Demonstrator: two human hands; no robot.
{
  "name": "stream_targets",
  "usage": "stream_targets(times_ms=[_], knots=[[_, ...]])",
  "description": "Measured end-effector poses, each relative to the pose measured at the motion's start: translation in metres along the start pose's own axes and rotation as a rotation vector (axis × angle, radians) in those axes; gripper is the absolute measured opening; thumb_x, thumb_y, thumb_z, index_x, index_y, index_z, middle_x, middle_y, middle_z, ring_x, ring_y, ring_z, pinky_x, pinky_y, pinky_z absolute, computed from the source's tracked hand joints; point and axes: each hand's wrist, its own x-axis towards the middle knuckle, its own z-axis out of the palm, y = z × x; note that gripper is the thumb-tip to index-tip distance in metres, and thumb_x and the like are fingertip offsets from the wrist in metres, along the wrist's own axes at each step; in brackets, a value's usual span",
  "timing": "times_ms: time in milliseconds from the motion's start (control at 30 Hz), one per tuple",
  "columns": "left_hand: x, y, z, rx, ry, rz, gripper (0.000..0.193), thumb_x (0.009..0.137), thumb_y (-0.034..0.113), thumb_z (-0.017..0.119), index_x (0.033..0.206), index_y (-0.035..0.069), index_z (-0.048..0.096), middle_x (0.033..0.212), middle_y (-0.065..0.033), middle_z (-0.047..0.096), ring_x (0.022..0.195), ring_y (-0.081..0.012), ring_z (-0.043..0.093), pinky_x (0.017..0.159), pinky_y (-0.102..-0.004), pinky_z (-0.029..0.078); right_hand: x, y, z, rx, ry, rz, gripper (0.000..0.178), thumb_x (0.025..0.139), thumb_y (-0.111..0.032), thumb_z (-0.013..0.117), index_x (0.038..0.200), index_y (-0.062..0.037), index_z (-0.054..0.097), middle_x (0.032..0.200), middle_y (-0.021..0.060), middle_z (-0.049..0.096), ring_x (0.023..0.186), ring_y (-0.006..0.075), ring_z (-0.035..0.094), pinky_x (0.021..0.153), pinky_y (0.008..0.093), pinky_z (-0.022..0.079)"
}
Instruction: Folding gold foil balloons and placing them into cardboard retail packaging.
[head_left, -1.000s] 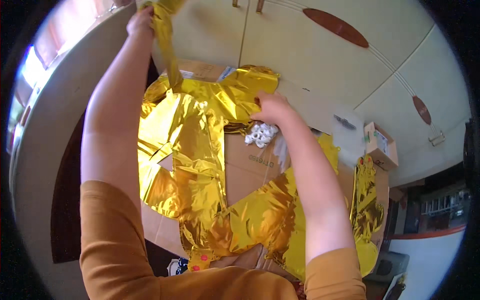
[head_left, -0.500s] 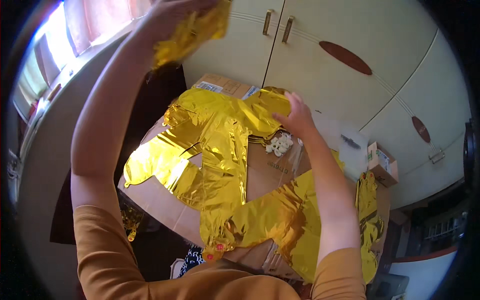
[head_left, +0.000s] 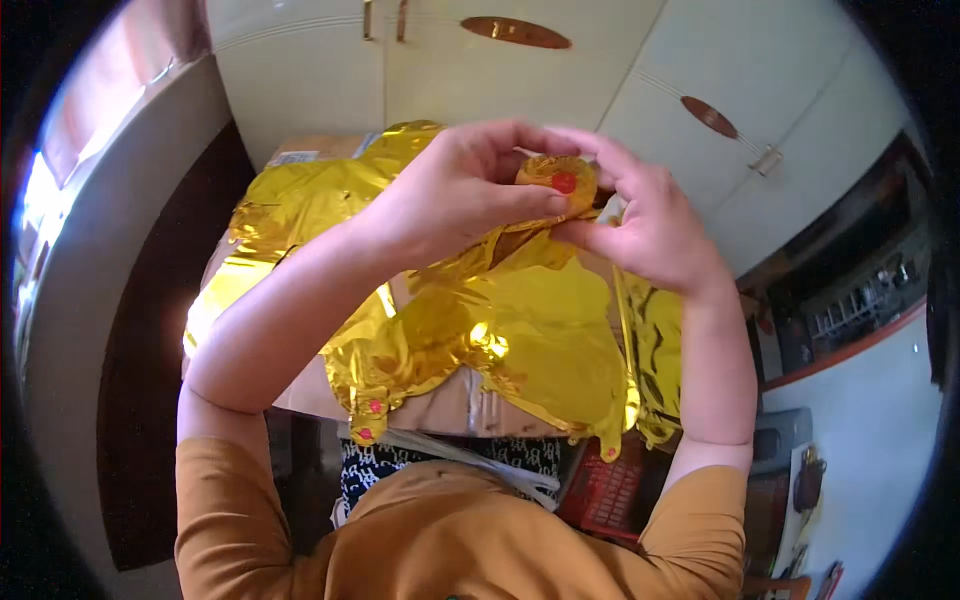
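Both my hands are raised over the cardboard surface, close together around a gold foil balloon piece (head_left: 538,170) with a round red spot on its tab. My left hand (head_left: 450,190) pinches it with the thumb along its lower edge. From the other side, my right hand (head_left: 655,215) curls around it, thumb beneath and fingers over the top. Crumpled foil hangs below the hands. Beneath lie flat, uninflated gold foil balloons (head_left: 545,320), overlapping one another. Their red-spotted tabs (head_left: 368,420) hang over the near edge. My forearms hide part of the foil.
Cardboard (head_left: 310,390) lies under the foil. Cream cabinet doors (head_left: 510,85) stand behind it. More folded gold foil (head_left: 660,350) is at the right edge. Below the near edge are black-and-white patterned fabric (head_left: 525,455) and a red plastic crate (head_left: 600,495). A curtained window is at the left.
My left hand has come down from the upper left with the gold foil, and my right hand has left the foil pile to meet it. The view has swung to the right.
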Motion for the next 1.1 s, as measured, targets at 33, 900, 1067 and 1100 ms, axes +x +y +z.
stream_targets(times_ms=[33,900,1067,1100], knots=[[-0.001,-0.001,0.005,0.012,-0.029,-0.004,0.053,0.089,0.004,0.074,0.137,-0.001,0.052,0.119,-0.0088,0.067,0.107,-0.0139,0.066,0.094,-0.0286,0.053,-0.011,0.004,-0.006,0.132,-0.036,0.142,0.054,0.08,-0.011,0.079,0.13,-0.0048,0.06,0.106,0.016,0.071,0.101,0.0231,0.07,0.098,0.038,0.051],[0.013,-0.094,0.003,0.34,0.057,0.05,0.023,0.096,0.019,0.069,0.111,0.002,0.07,0.084,0.0038,0.068,0.073,-0.0028,0.054,0.065,-0.0236,0.048,-0.063,0.074,-0.053,0.369,0.284,0.239,0.027,0.089,-0.016,0.078,0.108,0.0019,0.072,0.102,0.002,0.074,0.09,0.0091,0.065,0.084,0.0277,0.051],[0.068,-0.089,-0.013,0.531,0.218,0.142,0.022,0.096,0.023,0.068,0.106,0.004,0.072,0.075,0.0039,0.064,0.066,-0.0038,0.05,0.059,-0.0264,0.046,-0.039,0.084,-0.084,0.246,0.217,0.27,0.024,0.091,-0.014,0.073,0.109,0.0024,0.073,0.102,0.0025,0.074,0.091,0.0098,0.066,0.084,0.0277,0.052],[0.082,-0.083,-0.012,0.492,0.214,0.168,0.024,0.095,0.023,0.068,0.106,0.003,0.071,0.076,0.0028,0.064,0.067,-0.0044,0.05,0.06,-0.0271,0.047,-0.038,0.095,-0.099,0.225,0.179,0.275,0.023,0.091,-0.012,0.072,0.109,0.0022,0.073,0.102,0.0024,0.074,0.091,0.0098,0.066,0.084,0.0279,0.053]])
